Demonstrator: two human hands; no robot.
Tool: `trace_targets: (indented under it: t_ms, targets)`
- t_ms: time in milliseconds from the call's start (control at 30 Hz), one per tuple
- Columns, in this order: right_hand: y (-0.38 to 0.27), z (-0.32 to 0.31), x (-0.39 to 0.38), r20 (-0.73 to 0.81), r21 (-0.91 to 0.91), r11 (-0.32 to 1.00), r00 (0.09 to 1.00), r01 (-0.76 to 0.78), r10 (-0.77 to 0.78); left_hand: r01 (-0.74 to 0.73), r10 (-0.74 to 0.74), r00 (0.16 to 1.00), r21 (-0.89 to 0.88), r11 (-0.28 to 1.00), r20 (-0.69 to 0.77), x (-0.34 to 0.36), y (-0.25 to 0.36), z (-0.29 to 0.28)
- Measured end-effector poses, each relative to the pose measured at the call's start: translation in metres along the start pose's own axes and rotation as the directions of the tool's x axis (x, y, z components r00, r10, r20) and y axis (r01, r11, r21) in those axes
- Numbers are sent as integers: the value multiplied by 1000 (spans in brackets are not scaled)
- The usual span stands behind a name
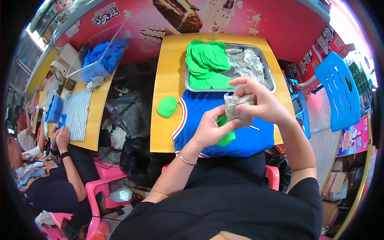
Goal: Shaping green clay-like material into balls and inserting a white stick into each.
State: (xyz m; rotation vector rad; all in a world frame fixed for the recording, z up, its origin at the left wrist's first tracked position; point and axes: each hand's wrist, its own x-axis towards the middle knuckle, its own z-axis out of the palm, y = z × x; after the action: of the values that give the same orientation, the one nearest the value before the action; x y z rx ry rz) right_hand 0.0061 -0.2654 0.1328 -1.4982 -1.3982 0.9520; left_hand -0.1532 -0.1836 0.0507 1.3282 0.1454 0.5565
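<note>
Over the blue cloth (240, 144) with red-and-white trim, both my hands work on a small clear plastic packet (242, 109) with greyish-brown contents. My left hand (212, 127) grips its lower left side with the thumb, along with a bright green soft piece (226, 138) that shows below the fingers. My right hand (262, 100) pinches the packet from the right, its upper fingers raised and curved. On the table to the left lies a single rounded green piece (167, 107). A thin white stick (254, 127) rests on the cloth, partly behind my hands.
A metal tray (273, 82) at the table's far side bears stacked green pieces (204, 60) and several clear packets (248, 64). A blue chair (338, 90) stands right. At left, another person's hands (60, 138) work at a second table beside a bin of blue pieces (102, 58).
</note>
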Motion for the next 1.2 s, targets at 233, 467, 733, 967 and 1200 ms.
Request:
trace_targets:
  t_ms: [233, 467, 733, 967, 1200]
  targets:
    - [55, 28, -24, 107, 520, 817, 969, -247, 225, -77, 56, 975, -88, 993, -214, 5, -10, 6]
    - [39, 21, -13, -326, 503, 860, 940, 83, 99, 68, -66, 996, 39, 997, -59, 2, -13, 1]
    - [-10, -17, -12, -2, -396, 915, 996, 81, -89, -103, 134, 982, 220, 970, -131, 6, -13, 0]
    - [-12, -15, -7, 198, -446, 876, 975, 182, -102, 18, -26, 998, 132, 991, 55, 2, -17, 6]
    - [61, -8, -20, 113, 358, 921, 987, -150, 117, 9, -42, 992, -268, 963, -116, 8, -21, 8]
